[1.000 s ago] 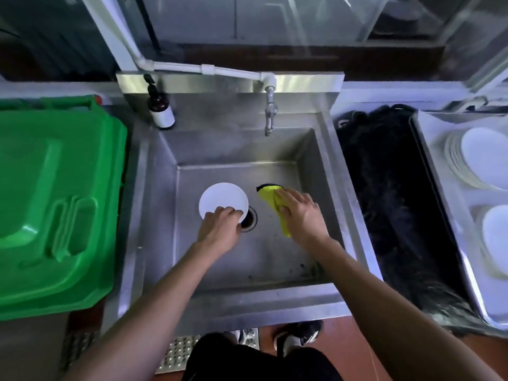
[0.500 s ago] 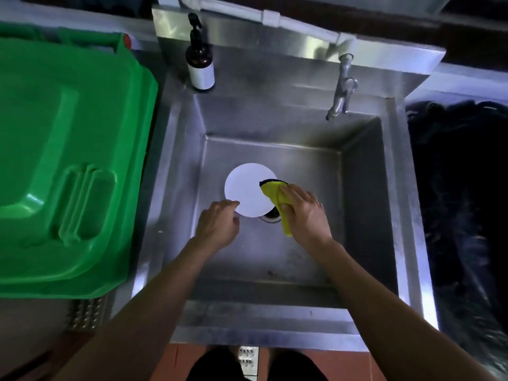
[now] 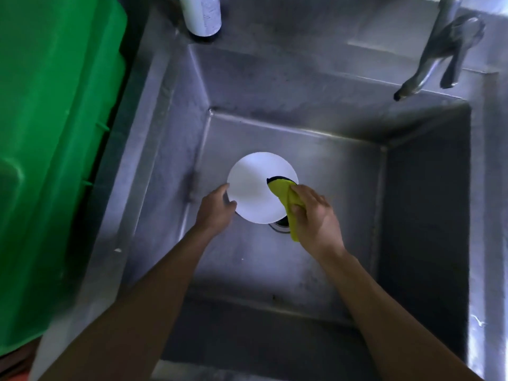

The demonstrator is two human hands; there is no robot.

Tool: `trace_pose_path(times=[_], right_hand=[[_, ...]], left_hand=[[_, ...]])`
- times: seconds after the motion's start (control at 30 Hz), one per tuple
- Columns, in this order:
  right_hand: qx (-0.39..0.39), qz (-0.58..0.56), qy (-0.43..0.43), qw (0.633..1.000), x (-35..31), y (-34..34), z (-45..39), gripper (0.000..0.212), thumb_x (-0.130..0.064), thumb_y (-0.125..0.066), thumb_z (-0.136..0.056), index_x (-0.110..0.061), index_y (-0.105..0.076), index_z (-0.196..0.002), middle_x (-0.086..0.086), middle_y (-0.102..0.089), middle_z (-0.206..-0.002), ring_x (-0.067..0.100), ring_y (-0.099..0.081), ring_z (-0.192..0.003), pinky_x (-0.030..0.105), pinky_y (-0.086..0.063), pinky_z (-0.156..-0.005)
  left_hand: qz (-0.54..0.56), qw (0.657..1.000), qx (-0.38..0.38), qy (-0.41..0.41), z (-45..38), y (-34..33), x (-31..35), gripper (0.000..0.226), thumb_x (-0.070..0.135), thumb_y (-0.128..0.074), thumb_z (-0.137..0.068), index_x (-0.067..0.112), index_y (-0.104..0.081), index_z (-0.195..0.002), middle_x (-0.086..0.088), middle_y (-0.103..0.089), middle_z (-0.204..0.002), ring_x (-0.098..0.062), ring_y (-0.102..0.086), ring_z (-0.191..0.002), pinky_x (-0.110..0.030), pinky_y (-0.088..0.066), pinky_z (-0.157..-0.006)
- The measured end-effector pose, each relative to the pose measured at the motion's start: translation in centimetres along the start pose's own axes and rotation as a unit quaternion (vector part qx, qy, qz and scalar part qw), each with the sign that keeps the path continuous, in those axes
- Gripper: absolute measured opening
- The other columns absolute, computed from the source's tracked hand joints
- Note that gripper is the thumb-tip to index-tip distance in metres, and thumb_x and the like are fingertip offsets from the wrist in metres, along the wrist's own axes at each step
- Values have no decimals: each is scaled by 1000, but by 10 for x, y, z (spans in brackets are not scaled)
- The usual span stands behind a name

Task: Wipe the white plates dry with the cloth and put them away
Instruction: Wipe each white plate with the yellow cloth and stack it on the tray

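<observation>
A round white plate (image 3: pixel 254 185) is held over the middle of the steel sink (image 3: pixel 423 215), above the drain. My left hand (image 3: pixel 215 209) grips the plate's lower left rim. My right hand (image 3: pixel 314 215) holds a yellow cloth (image 3: pixel 284 196) with a dark edge, and the cloth lies on the plate's right side. The cloth's lower end hangs down past my palm.
A green plastic bin lid (image 3: pixel 52 133) fills the left side, right beside the sink. A bottle with a white label (image 3: pixel 203 12) stands on the sink's back ledge. The metal tap (image 3: pixel 442 53) sticks out at the upper right. The drain (image 3: pixel 281 224) shows under the plate.
The camera has dropped closer to the sink. The plate has come right and the cloth now lies on its right part. The tray of plates at the right is out of view.
</observation>
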State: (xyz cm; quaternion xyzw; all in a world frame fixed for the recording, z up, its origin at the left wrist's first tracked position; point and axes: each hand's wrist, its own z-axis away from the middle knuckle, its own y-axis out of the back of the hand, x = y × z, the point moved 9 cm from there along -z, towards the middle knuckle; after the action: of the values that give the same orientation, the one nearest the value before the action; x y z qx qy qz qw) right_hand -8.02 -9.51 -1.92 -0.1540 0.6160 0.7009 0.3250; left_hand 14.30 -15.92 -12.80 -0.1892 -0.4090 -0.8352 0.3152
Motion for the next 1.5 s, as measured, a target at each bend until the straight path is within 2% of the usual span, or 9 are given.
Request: trace_pose_path(times=[0.07,0.17,0.33,0.5,0.63,0.83,1.03,1.2,1.5], right_hand=[[-4,2,-3,1000,8,-6,-6,36,-17,-42,-83,-34,-50,-114,1,-67,-109,35,-55,-89,45,-52,-77],[-12,1,-8,1000,16,-14,-13,38,-19,-41,-83,-25,-56,-118,1,-67,-111,36,-56,-93,46,-52,-79],[-23,-2,-13,1000,20,-19,-21,45,-17,-42,-83,-16,-61,-123,4,-67,-116,38,-57,-95,46,-52,-81],[-18,-27,-14,999,24,-15,-24,29,0,-50,-83,-15,-61,-106,-3,-61,-93,34,-54,-81,42,-52,-69],[-17,-28,-36,999,33,-9,-22,32,1,-52,-86,-14,-63,-113,0,-65,-102,37,-57,-86,40,-51,-74],[0,-30,-53,998,41,7,-9,40,2,-55,-88,-11,-64,-125,6,-68,-118,37,-60,-96,45,-52,-85],[15,-53,-42,998,34,24,13,37,-4,-56,-90,-18,-65,-124,1,-71,-110,27,-65,-91,31,-52,-77],[-1,-59,-52,997,28,41,38,38,2,-59,-90,-7,-64,-126,9,-70,-120,36,-64,-102,46,-54,-88],[21,-26,-19,999,-20,106,71,48,3,-64,-87,-8,-61,-134,7,-63,-137,40,-58,-116,51,-48,-97]], left_hand=[[26,999,7,23,-10,-7,-8,58,15,-63,-92,16,-51,-148,-7,-61,-141,-29,-57,-128,-27,-43,-100],[68,997,17,41,-21,-15,-13,58,9,-63,-90,14,-53,-147,-7,-64,-137,-26,-59,-125,-25,-42,-96],[145,987,38,63,-27,-21,-17,51,9,-62,-83,24,-64,-132,4,-72,-123,-18,-65,-112,-33,-53,-94],[221,965,50,135,-33,-24,-22,47,17,-60,-59,6,-68,-103,-10,-74,-107,-35,-68,-103,-55,-60,-86],[300,932,56,197,-29,-37,-28,16,1,-69,-78,14,-70,-88,-16,-73,-109,-38,-69,-100,-56,-62,-81],[345,910,3,230,-19,-59,-19,23,-3,-60,-94,10,-59,-112,-18,-63,-128,-38,-61,-115,-50,-59,-87],[408,883,-75,217,5,-69,6,54,-11,-44,-92,19,-53,-136,-12,-60,-132,-39,-64,-110,-43,-62,-63],[434,873,-58,216,38,-56,26,54,-12,-45,-88,15,-57,-134,-17,-64,-121,-35,-67,-92,-40,-60,-53],[457,865,-141,151,127,-18,74,47,-12,-45,-89,9,-61,-128,-22,-68,-121,-39,-67,-103,-42,-61,-65]])
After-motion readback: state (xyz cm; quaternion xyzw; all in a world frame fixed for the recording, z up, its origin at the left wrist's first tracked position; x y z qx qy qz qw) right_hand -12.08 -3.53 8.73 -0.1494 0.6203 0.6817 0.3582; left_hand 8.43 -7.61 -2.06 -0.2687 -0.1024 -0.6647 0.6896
